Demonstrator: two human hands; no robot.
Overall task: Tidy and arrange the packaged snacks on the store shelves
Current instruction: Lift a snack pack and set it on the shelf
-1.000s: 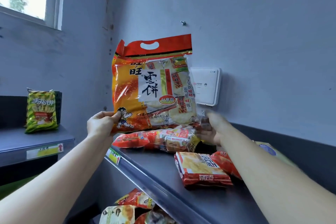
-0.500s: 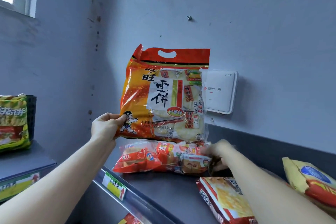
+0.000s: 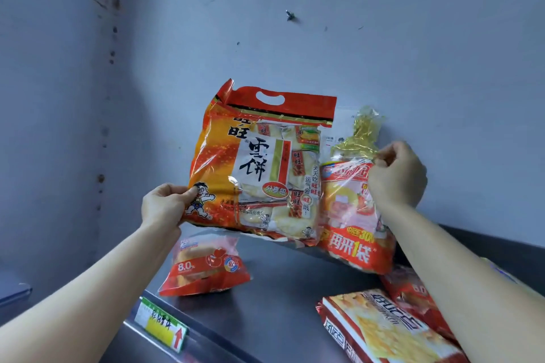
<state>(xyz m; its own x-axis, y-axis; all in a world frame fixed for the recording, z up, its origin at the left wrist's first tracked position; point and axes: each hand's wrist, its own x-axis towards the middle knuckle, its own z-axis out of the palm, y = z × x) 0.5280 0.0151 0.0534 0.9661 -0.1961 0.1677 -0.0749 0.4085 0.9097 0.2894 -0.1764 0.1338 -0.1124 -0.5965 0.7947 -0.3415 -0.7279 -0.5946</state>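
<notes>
Behind rice-cracker bag, wall box mostly hidden

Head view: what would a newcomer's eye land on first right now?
The big orange-red rice cracker bag dominates mid-frame, held upright before the wall by the left hand pinching its lower corner. Just to its right, the right hand grips a gold-topped red bag near its neck. Below, a small red snack bag lies on the dark shelf.

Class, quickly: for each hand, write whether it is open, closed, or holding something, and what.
Left hand: closed, pinching the lower corner of the big orange bag.
Right hand: closed, gripping the tied bag near its neck.
</notes>
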